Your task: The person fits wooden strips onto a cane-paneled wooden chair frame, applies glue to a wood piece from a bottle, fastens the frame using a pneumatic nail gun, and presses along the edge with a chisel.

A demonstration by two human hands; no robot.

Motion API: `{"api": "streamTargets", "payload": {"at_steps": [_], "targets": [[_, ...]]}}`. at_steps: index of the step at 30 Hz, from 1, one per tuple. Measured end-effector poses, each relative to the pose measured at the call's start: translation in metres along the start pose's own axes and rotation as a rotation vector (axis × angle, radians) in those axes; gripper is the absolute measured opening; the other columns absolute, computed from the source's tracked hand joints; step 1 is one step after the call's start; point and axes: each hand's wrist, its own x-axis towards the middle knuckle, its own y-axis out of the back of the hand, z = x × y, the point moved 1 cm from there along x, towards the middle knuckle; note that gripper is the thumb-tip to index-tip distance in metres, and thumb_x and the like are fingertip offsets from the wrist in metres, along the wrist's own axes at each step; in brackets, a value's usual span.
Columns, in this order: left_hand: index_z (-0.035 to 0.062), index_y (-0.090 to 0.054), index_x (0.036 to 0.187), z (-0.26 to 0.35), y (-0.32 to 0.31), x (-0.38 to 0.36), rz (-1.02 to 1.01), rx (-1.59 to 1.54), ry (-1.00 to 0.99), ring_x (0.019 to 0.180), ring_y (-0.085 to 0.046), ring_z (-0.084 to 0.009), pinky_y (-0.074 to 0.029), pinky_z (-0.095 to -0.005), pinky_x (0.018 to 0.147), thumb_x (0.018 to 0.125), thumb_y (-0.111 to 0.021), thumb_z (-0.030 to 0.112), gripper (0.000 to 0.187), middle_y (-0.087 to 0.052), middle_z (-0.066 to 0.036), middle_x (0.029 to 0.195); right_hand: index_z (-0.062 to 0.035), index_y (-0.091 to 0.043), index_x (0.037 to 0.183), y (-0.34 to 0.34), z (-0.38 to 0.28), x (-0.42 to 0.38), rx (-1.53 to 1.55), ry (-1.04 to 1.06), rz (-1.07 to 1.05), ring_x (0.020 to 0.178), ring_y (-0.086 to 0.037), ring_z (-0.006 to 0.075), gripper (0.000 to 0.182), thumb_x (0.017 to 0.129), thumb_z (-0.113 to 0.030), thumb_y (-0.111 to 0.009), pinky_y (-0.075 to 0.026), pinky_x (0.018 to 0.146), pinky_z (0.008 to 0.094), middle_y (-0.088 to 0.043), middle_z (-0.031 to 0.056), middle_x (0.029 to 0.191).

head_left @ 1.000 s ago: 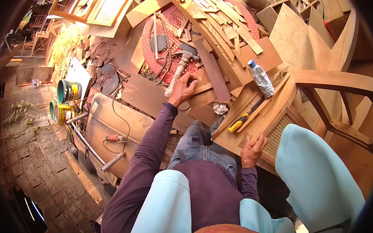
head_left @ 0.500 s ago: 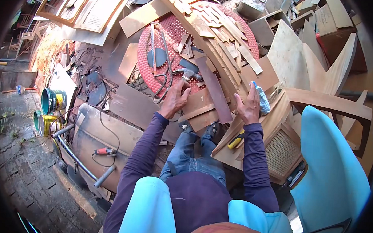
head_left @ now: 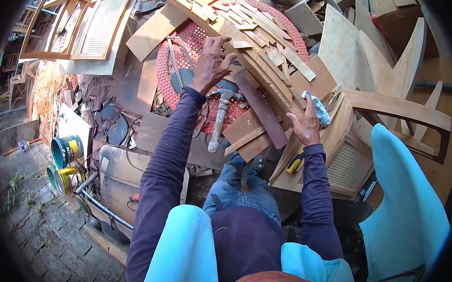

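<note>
Fingers apart, my left hand (head_left: 213, 64) is over the edge of a red woven round surface (head_left: 164, 76), close to the long wooden board (head_left: 248, 49). Just below it lies a claw hammer (head_left: 220, 121) with a worn, pale-coated handle. My right hand (head_left: 306, 126) is open, thumb spread, beside a wooden frame with a cane panel (head_left: 348, 165). Behind its fingers a blue-and-white plastic-wrapped item (head_left: 319, 112) rests on the wood. A yellow-and-black handled tool (head_left: 295, 162) lies below that hand.
Several thin wood strips (head_left: 273, 26) are piled along the board. A dark brown slat (head_left: 258, 109) lies between my hands. Curved wooden chair parts (head_left: 401, 107) stand at right. Paint cans (head_left: 67, 150) and cane-panelled frames (head_left: 101, 27) are at left.
My left hand has moved up and away from the hammer, whose handle now shows fully. My right hand stays open beside the plastic-wrapped item. The view has shifted slightly.
</note>
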Motion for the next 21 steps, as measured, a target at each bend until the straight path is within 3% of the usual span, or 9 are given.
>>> {"api": "streamTargets", "payload": {"at_steps": [2,5,7,10,17,19,21], "targets": [[0.0055,-0.066,0.125,-0.007,-0.014,0.018,0.002,0.114,-0.15,0.087,-0.07,-0.0216,-0.059,-0.0356,0.08,0.096,-0.078,0.016,0.033,-0.062,-0.013,0.106,0.0015,-0.026,0.164,0.002,-0.001,0.0,-0.003,0.008,-0.003,0.143,-0.052,0.0446,0.102,0.085,-0.021,-0.088,-0.04,0.121,0.0466,-0.052,0.0304,0.153],[0.0036,-0.068,0.122,-0.021,-0.019,0.033,-0.023,0.176,-0.251,0.088,-0.07,-0.0229,-0.058,-0.0365,0.079,0.096,-0.078,0.017,0.03,-0.063,-0.012,0.106,0.001,-0.025,0.164,0.001,-0.001,0.0,0.01,-0.005,-0.002,0.142,-0.053,0.044,0.104,0.085,-0.02,-0.088,-0.041,0.12,0.0467,-0.056,0.0293,0.15],[0.004,-0.069,0.116,-0.021,-0.007,0.034,-0.002,0.016,-0.084,0.09,-0.071,-0.0273,-0.059,-0.0408,0.08,0.096,-0.077,0.018,0.026,-0.063,-0.015,0.107,0.0006,-0.025,0.164,-0.002,0.004,-0.001,0.014,0.009,0.03,0.141,-0.053,0.0437,0.105,0.084,-0.02,-0.089,-0.041,0.119,0.0471,-0.058,0.0278,0.148],[0.0039,-0.072,0.116,-0.038,0.011,0.041,0.119,0.052,-0.059,0.08,-0.066,-0.0191,-0.057,-0.0365,0.077,0.095,-0.078,0.019,0.027,-0.063,-0.012,0.104,0.0004,-0.025,0.165,-0.003,0.003,-0.001,0.003,0.021,0.037,0.138,-0.056,0.0432,0.106,0.083,-0.02,-0.09,-0.042,0.118,0.0478,-0.06,0.0251,0.146],[0.0061,-0.073,0.12,-0.051,0.001,0.067,-0.02,0.102,-0.002,0.082,-0.062,-0.017,-0.056,-0.033,0.08,0.094,-0.081,0.021,0.031,-0.062,-0.01,0.103,-0.0005,-0.027,0.164,-0.002,0.001,-0.003,0.009,-0.003,0.082,0.136,-0.057,0.0426,0.106,0.081,-0.018,-0.09,-0.044,0.115,0.0483,-0.061,0.0233,0.144],[0.0086,-0.068,0.133,-0.056,-0.002,0.067,-0.037,0.129,-0.064,0.09,-0.068,-0.0187,-0.059,-0.0337,0.08,0.097,-0.08,0.023,0.04,-0.064,-0.012,0.11,-0.0008,-0.027,0.164,0.0,-0.002,-0.003,0.055,0.034,0.079,0.135,-0.057,0.0428,0.106,0.08,-0.017,-0.091,-0.043,0.115,0.0488,-0.062,0.0214,0.145],[0.0085,-0.066,0.137,-0.065,-0.004,0.066,-0.055,0.088,-0.059,0.095,-0.07,-0.0209,-0.06,-0.0341,0.085,0.099,-0.078,0.021,0.041,-0.063,-0.012,0.113,-0.0014,-0.034,0.16,0.002,-0.006,-0.005,0.069,-0.016,0.098,0.133,-0.058,0.0423,0.099,0.08,-0.019,-0.09,-0.044,0.113,0.0495,-0.062,0.0193,0.143]]}}
